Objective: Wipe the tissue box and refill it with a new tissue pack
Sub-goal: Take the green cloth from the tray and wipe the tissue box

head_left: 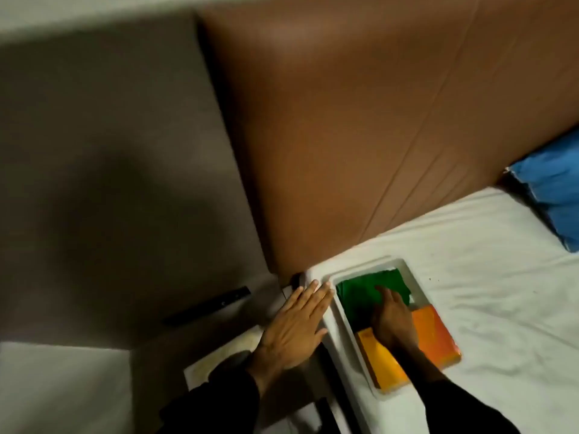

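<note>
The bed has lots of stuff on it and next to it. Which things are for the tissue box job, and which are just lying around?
For the job:
- white tissue box, open
- green cloth inside it
- orange pack in the box
- right hand pressing the cloth
- left hand steadying the box's side

Just lying about:
- blue pillow
- black remote
- brown headboard

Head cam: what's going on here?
A person is working on a white tissue box lying open on a white bed. The right hand reaches inside and presses a green cloth against the box's inner floor, so this looks like the wiping step. The left hand lies flat and open against the box's outer side, steadying it. An orange pack lies in the near end of the box.
</note>
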`<action>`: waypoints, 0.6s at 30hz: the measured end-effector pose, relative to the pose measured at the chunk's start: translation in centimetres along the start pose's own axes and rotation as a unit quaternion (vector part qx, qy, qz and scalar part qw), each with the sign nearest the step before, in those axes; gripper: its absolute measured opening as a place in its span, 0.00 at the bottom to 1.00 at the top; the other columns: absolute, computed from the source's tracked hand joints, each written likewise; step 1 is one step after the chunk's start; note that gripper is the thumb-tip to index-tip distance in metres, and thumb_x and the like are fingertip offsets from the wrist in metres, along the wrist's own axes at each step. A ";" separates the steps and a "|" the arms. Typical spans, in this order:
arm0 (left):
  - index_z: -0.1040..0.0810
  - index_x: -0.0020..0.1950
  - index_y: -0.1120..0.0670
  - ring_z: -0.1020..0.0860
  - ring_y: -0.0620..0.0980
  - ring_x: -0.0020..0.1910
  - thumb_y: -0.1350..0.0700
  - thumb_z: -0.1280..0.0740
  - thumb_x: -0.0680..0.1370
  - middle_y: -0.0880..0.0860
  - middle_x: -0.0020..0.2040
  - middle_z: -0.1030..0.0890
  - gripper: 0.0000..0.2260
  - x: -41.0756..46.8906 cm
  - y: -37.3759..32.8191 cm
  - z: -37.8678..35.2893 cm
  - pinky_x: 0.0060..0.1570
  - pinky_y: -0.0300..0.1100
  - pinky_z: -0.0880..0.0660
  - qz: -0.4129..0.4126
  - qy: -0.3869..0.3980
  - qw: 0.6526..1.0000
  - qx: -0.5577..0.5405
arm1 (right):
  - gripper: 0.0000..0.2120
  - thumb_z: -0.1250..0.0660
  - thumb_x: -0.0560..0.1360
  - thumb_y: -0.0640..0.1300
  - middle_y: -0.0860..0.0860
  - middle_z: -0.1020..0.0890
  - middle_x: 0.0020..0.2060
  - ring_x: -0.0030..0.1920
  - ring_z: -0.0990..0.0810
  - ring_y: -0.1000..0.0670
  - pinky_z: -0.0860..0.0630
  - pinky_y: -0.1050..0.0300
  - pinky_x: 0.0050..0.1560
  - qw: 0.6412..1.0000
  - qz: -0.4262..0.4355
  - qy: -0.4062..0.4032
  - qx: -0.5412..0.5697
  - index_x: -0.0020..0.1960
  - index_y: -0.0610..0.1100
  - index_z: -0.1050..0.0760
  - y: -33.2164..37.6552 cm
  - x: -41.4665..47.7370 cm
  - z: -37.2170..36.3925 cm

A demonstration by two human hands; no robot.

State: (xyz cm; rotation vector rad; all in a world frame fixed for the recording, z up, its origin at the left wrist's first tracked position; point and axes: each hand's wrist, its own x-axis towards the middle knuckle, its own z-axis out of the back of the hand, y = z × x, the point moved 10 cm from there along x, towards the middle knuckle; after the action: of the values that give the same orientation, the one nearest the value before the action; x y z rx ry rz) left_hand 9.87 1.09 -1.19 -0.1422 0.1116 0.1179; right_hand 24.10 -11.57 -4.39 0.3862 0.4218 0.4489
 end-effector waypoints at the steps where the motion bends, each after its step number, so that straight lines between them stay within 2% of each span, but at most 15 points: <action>1: 0.59 0.80 0.53 0.53 0.53 0.80 0.42 0.46 0.80 0.52 0.81 0.55 0.34 0.4 -0.3 -1.9 0.77 0.52 0.50 -0.001 0.030 0.999 -0.017 | 0.22 0.39 0.79 0.39 0.36 0.25 0.66 0.64 0.24 0.34 0.26 0.45 0.60 1.000 -0.016 0.003 0.000 0.73 0.38 0.32 -1.7 1.5 0.0; 6: 0.58 0.80 0.49 0.51 0.49 0.80 0.42 0.44 0.80 0.49 0.81 0.53 0.34 1.9 -2.1 -10.1 0.77 0.49 0.47 0.010 0.090 0.992 -0.090 | 0.26 0.34 0.80 0.50 0.37 0.26 0.67 0.67 0.27 0.37 0.27 0.44 0.66 0.991 -0.096 0.096 -0.015 0.72 0.38 0.33 -8.1 7.8 -1.8; 8: 0.59 0.80 0.49 0.52 0.49 0.80 0.43 0.44 0.80 0.49 0.81 0.54 0.34 2.5 -2.3 -11.9 0.77 0.49 0.47 0.009 0.090 0.991 -0.102 | 0.27 0.32 0.78 0.52 0.38 0.23 0.66 0.67 0.26 0.37 0.28 0.44 0.66 0.989 -0.094 0.116 0.004 0.71 0.38 0.32 -8.7 9.7 -3.0; 11: 0.59 0.80 0.51 0.53 0.50 0.80 0.43 0.43 0.81 0.50 0.81 0.55 0.34 3.5 -2.4 -13.1 0.77 0.49 0.48 0.016 0.077 0.991 -0.109 | 0.36 0.26 0.71 0.58 0.37 0.22 0.64 0.65 0.24 0.37 0.26 0.41 0.65 0.985 -0.121 0.125 0.004 0.70 0.37 0.31 -9.8 12.1 -4.6; 14: 0.58 0.80 0.52 0.54 0.50 0.80 0.43 0.42 0.80 0.51 0.81 0.56 0.35 4.0 -2.9 -13.7 0.77 0.49 0.50 0.019 0.073 0.990 -0.116 | 0.36 0.20 0.63 0.59 0.39 0.18 0.58 0.58 0.20 0.39 0.21 0.43 0.58 0.980 -0.159 0.119 0.026 0.63 0.39 0.24 -10.9 12.9 -5.6; 18: 0.56 0.80 0.53 0.53 0.51 0.80 0.44 0.40 0.80 0.52 0.81 0.54 0.36 4.0 -3.0 -13.6 0.77 0.49 0.49 0.018 0.054 0.991 -0.118 | 0.22 0.21 0.66 0.49 0.46 0.16 0.50 0.47 0.18 0.45 0.21 0.55 0.42 0.959 -0.179 0.161 0.148 0.57 0.43 0.20 -9.9 11.3 -6.7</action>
State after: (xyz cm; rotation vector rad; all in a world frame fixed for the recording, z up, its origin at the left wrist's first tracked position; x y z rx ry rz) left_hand 12.85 -3.43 -14.66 -0.3827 0.2076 0.1593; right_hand 33.50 -12.51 -17.80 0.5163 0.8658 0.0913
